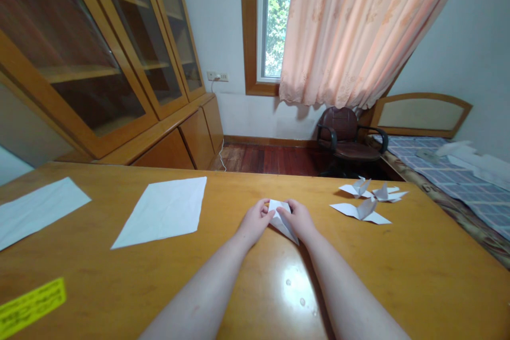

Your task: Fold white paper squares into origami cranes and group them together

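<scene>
A small folded sheet of white paper [283, 221] is between my hands at the middle of the wooden table [223, 287]. Its lower point reaches toward me, and creases cross its face. My left hand [257, 220] grips its left edge with thumb on top. On the other side my right hand [298, 218] pinches the right edge, thumb also over the front. The fingers behind the paper are partly hidden. To the right stand several folded paper birds [362, 209] with spread wings. A flat white sheet [163, 212] lies to the left of my hands.
Another white sheet [43, 210] rests at the table's far left, above a yellow label [32, 307] with dark writing. Beyond the table are a glass-door cabinet [131, 37], a brown armchair [345, 135] and a bed [450, 164].
</scene>
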`<state>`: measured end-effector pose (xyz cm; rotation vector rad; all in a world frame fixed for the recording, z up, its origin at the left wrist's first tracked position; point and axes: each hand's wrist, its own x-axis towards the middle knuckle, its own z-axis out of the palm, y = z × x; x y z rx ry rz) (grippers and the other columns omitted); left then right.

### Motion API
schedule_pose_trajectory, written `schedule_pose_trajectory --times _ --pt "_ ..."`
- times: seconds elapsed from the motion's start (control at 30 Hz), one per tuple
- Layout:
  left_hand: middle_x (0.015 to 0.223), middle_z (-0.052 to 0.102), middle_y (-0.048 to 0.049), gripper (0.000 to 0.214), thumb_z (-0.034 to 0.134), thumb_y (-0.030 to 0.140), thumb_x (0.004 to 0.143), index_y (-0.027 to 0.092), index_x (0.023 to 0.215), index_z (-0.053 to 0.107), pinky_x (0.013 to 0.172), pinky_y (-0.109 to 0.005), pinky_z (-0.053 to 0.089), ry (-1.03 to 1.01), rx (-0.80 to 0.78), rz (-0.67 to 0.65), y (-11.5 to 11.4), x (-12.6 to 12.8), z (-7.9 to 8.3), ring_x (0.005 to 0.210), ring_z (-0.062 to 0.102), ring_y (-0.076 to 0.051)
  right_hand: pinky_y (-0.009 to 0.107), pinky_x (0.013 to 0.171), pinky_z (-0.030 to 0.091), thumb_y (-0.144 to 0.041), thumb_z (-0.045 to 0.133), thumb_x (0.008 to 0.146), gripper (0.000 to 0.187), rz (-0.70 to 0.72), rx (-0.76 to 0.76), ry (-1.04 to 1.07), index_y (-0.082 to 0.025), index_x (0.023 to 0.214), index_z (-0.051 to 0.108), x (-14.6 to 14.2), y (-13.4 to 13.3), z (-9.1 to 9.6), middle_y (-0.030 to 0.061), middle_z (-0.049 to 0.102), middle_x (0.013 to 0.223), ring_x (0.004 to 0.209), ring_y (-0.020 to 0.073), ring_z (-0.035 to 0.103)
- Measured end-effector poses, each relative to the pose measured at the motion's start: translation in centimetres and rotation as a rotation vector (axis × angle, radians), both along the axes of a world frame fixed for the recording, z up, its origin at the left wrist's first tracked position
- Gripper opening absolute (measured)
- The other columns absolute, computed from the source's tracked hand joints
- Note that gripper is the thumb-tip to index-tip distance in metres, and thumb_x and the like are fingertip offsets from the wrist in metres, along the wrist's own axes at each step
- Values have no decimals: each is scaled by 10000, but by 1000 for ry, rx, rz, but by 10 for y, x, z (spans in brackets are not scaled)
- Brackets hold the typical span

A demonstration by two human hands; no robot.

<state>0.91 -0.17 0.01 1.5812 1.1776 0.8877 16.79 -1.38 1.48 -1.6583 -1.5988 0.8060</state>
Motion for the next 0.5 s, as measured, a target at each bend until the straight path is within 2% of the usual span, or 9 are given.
schedule_pose_trajectory --times 0.2,0.5 --pt "829 606 -7 476 577 190 730 174 1197 487 684 -250 459 -1 -2 -35 -4 0 4 668 548 -114 251 583 372 -401 537 769 258 -13 14 -26 -163 805 630 1 0 -2 36 647 716 651 168 560" --pt "1114 556 -74 775 565 48 655 216 1370 315 638 -211 468 -34 -3 -106 -6 0 -2 659 530 -67 257 595 384 -404 520 775 275 -66 14 -26 -160 830 634 3 2 -4 53 664 743 671 178 575"
